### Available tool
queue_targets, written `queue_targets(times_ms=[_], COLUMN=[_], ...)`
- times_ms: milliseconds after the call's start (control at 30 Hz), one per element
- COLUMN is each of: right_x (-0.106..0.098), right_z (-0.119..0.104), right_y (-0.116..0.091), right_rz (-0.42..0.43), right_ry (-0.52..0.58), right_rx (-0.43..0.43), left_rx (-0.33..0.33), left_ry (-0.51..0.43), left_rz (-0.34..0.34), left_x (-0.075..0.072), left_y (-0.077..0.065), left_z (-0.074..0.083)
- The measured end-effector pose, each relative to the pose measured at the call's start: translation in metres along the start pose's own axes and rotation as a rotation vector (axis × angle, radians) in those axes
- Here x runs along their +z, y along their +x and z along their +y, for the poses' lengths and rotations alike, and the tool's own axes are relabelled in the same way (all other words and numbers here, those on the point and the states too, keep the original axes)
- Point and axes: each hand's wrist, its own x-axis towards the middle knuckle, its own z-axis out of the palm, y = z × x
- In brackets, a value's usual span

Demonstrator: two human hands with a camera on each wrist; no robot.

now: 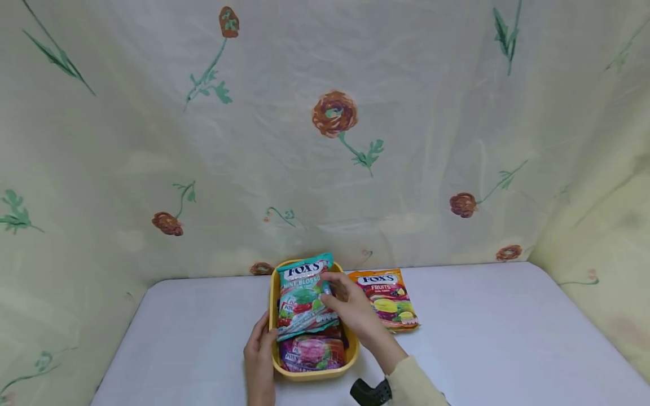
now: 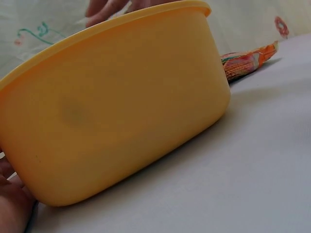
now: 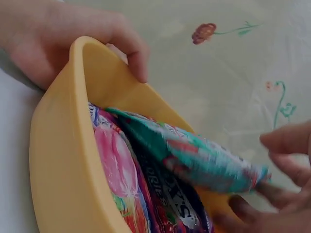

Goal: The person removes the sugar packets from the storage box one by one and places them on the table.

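A teal FOX'S candy bag (image 1: 304,293) lies tilted on other bags in a yellow plastic tub (image 1: 350,361). In the right wrist view, the teal bag (image 3: 194,155) is blurred, one edge raised. My right hand (image 1: 350,304) touches its right edge with spread fingers; the right wrist view shows the fingers (image 3: 286,141) partly apart from it. My left hand (image 1: 260,352) holds the tub's left side, a bent finger (image 3: 136,58) at the rim. Under the teal bag are a purple-pink candy bag (image 1: 312,352) and a darker FOX'S bag (image 3: 170,194).
An orange FOX'S Fruits candy bag (image 1: 386,299) lies on the white table (image 1: 482,338), right of the tub. A flowered cloth (image 1: 284,169) hangs behind the table and at both sides. A black device (image 1: 370,392) sits on the right wrist.
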Motion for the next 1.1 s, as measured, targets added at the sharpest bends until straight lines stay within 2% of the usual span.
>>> queue_targets(times_ms=[200,400,500,600,667,767,933,1100], right_x=[-0.004,0.002,0.002,0.000,-0.001,0.002,0.007,0.009], right_z=[0.000,0.008,0.013,0.016,0.019,0.024,0.029,0.031], right_y=[-0.002,0.000,0.001,0.001,0.001,0.000,-0.003,-0.007], right_rz=[-0.103,-0.112,-0.174,-0.221,-0.212,-0.167,-0.130,-0.115], right_ry=[0.061,0.053,0.000,-0.101,-0.160,-0.190,-0.085,0.069], right_rx=[-0.079,-0.154,-0.173,-0.196,-0.211,-0.231,-0.247,-0.243], left_rx=[0.008,0.014,0.020,0.023,0.025,0.028,0.036,0.055], left_ry=[-0.001,-0.004,-0.011,-0.025,-0.023,-0.020,-0.004,0.015], left_rz=[0.008,0.005,0.008,0.010,0.010,0.008,-0.003,-0.015], left_x=[0.002,0.002,0.003,0.003,0.004,0.003,0.000,-0.001], left_y=[0.003,0.005,0.005,0.005,0.005,0.005,0.003,0.003], left_z=[0.002,0.003,0.002,0.001,0.001,0.000,-0.001,-0.003])
